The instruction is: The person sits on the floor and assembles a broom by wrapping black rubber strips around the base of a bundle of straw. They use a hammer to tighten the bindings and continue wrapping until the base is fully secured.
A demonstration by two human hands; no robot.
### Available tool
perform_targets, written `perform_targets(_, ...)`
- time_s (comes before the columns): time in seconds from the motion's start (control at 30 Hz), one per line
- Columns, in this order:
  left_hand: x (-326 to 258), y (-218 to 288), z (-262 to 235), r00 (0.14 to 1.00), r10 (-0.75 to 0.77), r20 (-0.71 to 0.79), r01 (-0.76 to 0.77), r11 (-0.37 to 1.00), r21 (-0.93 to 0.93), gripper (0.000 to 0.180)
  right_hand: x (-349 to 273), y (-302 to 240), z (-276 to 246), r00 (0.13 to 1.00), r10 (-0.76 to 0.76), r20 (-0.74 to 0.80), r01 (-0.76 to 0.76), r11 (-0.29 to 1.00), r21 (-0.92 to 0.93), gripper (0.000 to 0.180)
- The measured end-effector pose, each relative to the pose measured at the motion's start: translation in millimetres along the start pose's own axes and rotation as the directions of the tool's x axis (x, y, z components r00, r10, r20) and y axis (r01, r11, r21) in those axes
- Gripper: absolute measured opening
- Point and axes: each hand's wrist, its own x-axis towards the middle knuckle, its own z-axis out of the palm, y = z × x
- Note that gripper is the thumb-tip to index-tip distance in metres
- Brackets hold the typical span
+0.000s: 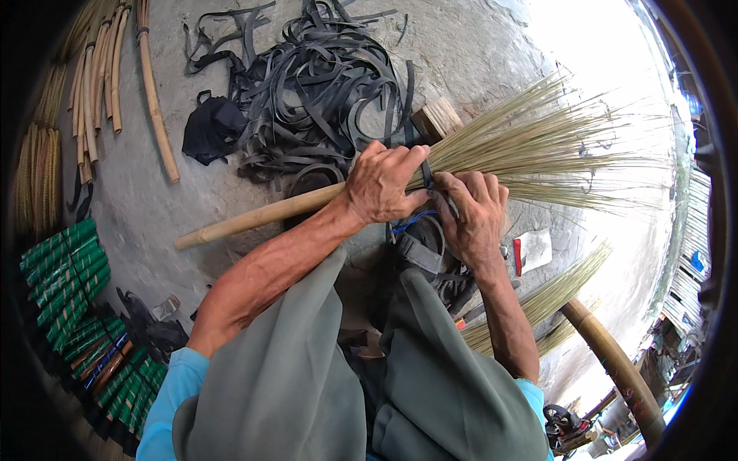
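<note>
A broom lies slantwise before me, its bamboo handle pointing left and its long straw bristles fanning out to the right. My left hand is closed around the place where the handle meets the bristles. A black rubber strip crosses the bundle between my hands. Curled over the near edge of the bristles, beside that strip, is my right hand; its fingertips are partly hidden. Beyond the broom lies a tangled heap of black rubber strips.
A wooden block touches the broom's far side. Bamboo poles and green-wrapped sticks lie at left. Near my right arm are a loose straw bundle, a red-and-white packet and a thick bamboo pole.
</note>
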Motion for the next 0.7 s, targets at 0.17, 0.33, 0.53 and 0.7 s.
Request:
perform_targets(0.17, -2.8, 3.1, 1.3, 0.999, 0.024, -0.037, -0.023, 0.999, 0.045, 0.077, 3.3, 0.3, 12.9, 0.999, -0.039, -0.022, 0.040, 0.998, 0.050, 0.025)
perform_targets(0.33, -8.1, 9.2, 5.5, 0.995, 0.070, -0.076, -0.061, 0.991, 0.116, 0.072, 12.0, -10.1, 17.3, 0.997, -0.069, -0.041, 0.070, 0.997, 0.016, 0.021)
perform_targets(0.53, -16.0, 14.3, 6.0, 0.990, 0.095, -0.101, -0.089, 0.994, 0.065, 0.070, 3.1, -18.2, 13.4, 1.000, 0.004, 0.018, -0.003, 0.999, -0.036, 0.020)
perform_targets(0.7, -17.5, 16.9, 4.3, 0.999, -0.008, -0.040, 0.004, 0.995, -0.104, 0.069, -5.6, -17.2, 6.9, 1.000, -0.001, 0.019, 0.000, 0.999, 0.038, 0.025)
